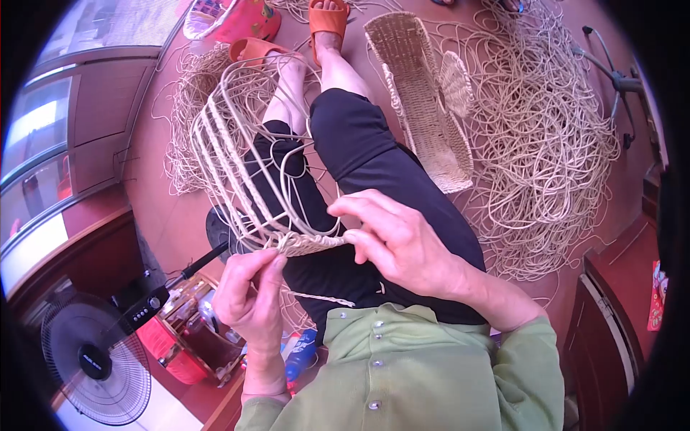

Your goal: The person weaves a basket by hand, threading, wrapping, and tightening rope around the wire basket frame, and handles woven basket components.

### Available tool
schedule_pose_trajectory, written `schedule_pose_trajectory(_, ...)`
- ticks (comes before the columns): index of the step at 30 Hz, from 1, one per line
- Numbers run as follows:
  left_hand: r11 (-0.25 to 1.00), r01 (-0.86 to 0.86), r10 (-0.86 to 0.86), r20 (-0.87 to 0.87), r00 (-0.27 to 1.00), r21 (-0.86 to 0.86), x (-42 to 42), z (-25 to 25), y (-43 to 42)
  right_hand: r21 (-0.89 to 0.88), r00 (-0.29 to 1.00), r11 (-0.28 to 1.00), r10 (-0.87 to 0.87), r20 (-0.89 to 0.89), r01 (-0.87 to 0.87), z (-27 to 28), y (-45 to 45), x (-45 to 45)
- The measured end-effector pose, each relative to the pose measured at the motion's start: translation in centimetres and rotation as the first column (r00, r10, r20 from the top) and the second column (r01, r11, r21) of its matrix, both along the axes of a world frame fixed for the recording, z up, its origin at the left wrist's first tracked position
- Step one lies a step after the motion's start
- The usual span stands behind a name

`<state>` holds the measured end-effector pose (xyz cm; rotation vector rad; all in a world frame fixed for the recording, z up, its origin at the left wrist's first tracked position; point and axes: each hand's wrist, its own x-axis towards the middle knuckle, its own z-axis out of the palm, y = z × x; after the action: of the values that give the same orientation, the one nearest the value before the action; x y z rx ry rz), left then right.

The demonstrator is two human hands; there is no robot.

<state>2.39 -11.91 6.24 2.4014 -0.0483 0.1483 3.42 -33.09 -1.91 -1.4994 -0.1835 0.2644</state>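
At the near edge of the basket frame (pixel 243 167), which extends lengthwise away, the left hand (pixel 249 296) pinches cord (pixel 284 244); whether the right hand (pixel 408 248) grips, I cannot tell.

Bright light glares at the window (pixel 36 118), and fisheye distortion bends the black-cornered view.

Reddish floor (pixel 147 167) with a large cord tangle (pixel 539 158) at right, a long basket (pixel 394 44) beside it, a smaller cord heap (pixel 198 79) at left, and, farther off, a pink container (pixel 248 23) and sandalled feet (pixel 329 20).
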Motion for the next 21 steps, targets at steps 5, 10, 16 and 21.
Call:
schedule_pose_trajectory(5,0.995,0.069,-0.064,-0.071,0.995,0.069,1.2,0.1,-0.5,0.043,0.990,0.991,0.121,0.071,-0.125,-1.2,0.7,1.6)
schedule_pose_trajectory(10,0.975,0.169,-0.149,-0.136,0.979,0.142,2.3,0.8,-0.8,0.217,0.978,0.955,0.208,-0.015,-0.200,-1.7,0.7,2.7)
schedule_pose_trajectory(16,0.958,0.258,-0.242,-0.126,0.962,0.128,3.0,0.4,-0.6,0.335,0.960,0.915,0.267,-0.086,-0.225,-2.0,0.4,4.1)
schedule_pose_trajectory(21,0.949,0.289,-0.274,-0.128,0.953,0.123,2.9,0.0,-1.5,0.134,0.974,0.966,0.211,0.080,-0.220,-2.5,0.4,4.7)
